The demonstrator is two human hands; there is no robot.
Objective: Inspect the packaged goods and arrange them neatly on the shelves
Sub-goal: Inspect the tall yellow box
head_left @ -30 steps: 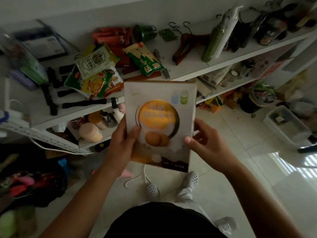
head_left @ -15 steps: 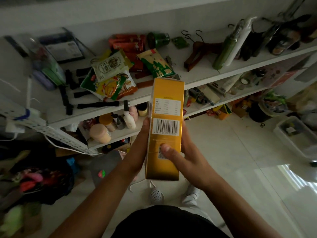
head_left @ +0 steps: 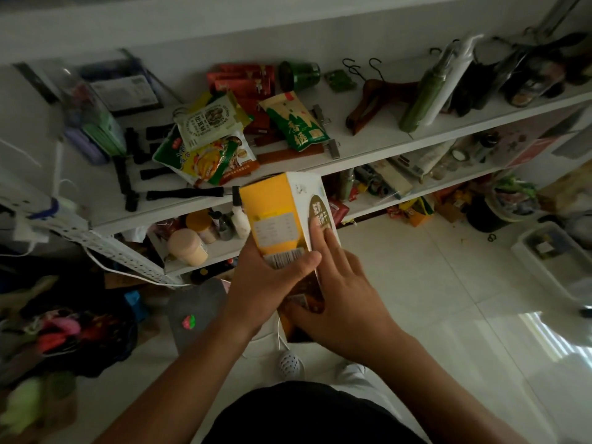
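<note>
Gripping the yellow box before the cluttered white shelf, the left hand curled round it; the right hand pressed flat fingers against its face; pale floor tiles gleamed below.

Yellow box gripped by left hand, right hand flat on its front

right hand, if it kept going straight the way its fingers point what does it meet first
Its straight fingers lie on the white face of the box, so the right hand would slide along that first. Past the box top, likely the front edge of the upper shelf; depth is unclear.
</note>
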